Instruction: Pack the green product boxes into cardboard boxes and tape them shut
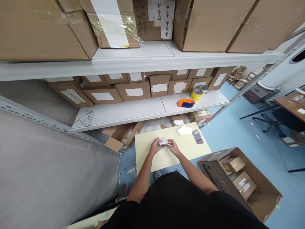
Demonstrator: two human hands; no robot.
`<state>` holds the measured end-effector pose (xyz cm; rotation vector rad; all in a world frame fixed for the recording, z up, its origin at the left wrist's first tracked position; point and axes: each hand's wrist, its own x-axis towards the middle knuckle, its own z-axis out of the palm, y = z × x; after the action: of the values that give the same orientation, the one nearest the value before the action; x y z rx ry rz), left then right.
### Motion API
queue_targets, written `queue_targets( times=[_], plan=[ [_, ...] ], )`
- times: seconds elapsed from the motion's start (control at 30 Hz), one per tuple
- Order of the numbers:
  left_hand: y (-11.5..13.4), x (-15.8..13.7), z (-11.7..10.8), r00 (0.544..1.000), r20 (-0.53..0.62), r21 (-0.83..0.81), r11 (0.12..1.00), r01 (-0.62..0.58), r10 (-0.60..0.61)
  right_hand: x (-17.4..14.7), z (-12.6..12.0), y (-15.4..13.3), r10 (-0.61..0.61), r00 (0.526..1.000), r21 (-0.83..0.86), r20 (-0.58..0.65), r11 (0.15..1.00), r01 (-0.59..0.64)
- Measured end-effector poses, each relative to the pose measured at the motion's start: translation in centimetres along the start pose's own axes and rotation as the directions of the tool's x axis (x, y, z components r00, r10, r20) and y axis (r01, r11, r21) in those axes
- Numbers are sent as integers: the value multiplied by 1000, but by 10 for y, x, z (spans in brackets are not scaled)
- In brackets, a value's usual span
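Both my hands are over a pale yellow table [145,156], fingers closed on a small flat white item [163,141]. It looks like a little box or packet with faint pink print and a teal and dark edge; its exact kind is too small to make out. My left hand [155,147] grips its left side. At its right edge, the fingers of my right hand [173,147] are bent round the corner. Farther right on the table lie white papers or cards [184,129], beside a blurred-out dark purple object [198,136].
A metal shelf [133,109] with labelled cardboard boxes [134,91] stands ahead. On it are an orange-and-blue tape dispenser [186,103], yellow tape rolls [197,94] and glasses [87,118]. An open carton [267,190] with smaller boxes stands at right; another open box [124,135] is left of the table.
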<state>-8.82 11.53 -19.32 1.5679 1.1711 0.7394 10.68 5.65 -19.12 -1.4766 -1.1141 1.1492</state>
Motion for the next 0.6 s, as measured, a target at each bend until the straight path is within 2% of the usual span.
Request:
queue_targets(
  times=[0.13,0.3,0.5,0.6],
  plan=[
    [-5,1,3,1000,6,4,1000,-8,8,-3,6,-2,-47,998,-53,44,997,49],
    [-9,0,7,1000,17,-21,1000,-19,19,-4,12,-3,-47,999,-147,-9,988,45],
    [-9,-3,5,1000,27,-28,1000,-11,12,-3,18,2,-149,988,-307,-35,943,131],
    [-9,-5,5,1000,16,-9,1000,-3,3,-4,19,7,-155,987,-326,-45,936,132]
  ],
)
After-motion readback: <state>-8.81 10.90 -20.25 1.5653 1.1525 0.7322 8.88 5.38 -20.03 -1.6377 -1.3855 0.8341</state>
